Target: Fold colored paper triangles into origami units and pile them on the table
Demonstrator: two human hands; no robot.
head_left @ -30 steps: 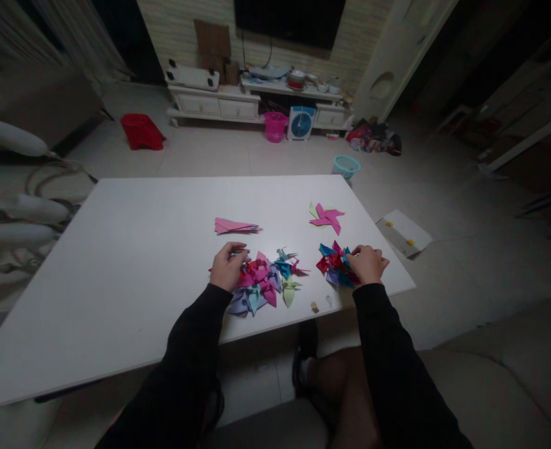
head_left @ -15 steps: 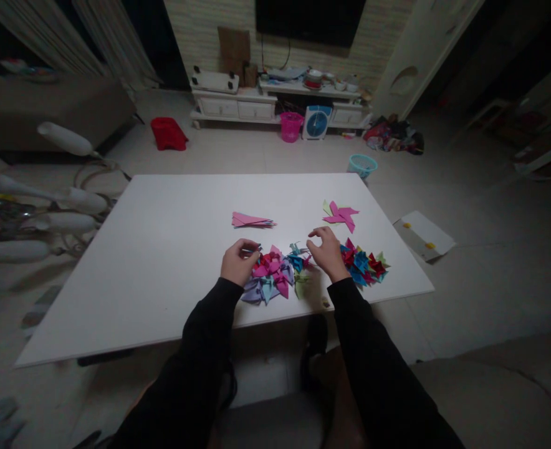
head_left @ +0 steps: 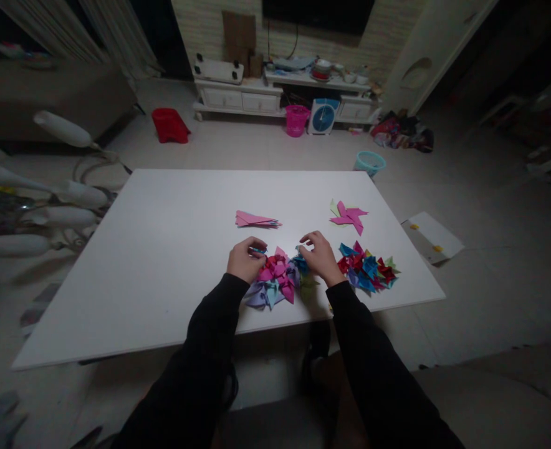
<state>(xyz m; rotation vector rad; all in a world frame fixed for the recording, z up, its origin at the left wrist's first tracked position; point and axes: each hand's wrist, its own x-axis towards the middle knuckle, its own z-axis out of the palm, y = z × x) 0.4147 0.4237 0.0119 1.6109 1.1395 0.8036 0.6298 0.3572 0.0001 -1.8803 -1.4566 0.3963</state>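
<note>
Two clusters of folded paper cranes lie near the front edge of the white table (head_left: pixel 130 268). My left hand (head_left: pixel 246 259) is over the left side of the nearer cluster (head_left: pixel 280 271), its fingers closed on a small blue paper crane (head_left: pixel 258 251) that is mostly hidden. At that cluster's right side, my right hand (head_left: pixel 321 257) has its thumb and fingertips closed around a pale teal paper crane (head_left: pixel 298 249); the exact contact is hard to see. Blue and green cranes lie partly under this hand. The right cluster (head_left: pixel 368 268) of red, blue and green cranes is beside my right wrist.
Behind the cranes lie a stack of folded pink paper strips (head_left: pixel 257 219) and a pink-and-green paper pinwheel shape (head_left: pixel 349 216). Beyond the table are a teal basket (head_left: pixel 369 161), a pink bucket (head_left: pixel 297 120), a fan (head_left: pixel 323 116) and a red stool (head_left: pixel 169 125). A white board (head_left: pixel 432 237) lies at right.
My right hand has left the right cluster and moved left to the teal crane. My left hand stays at the left cluster with the blue crane. The view has swung left.
</note>
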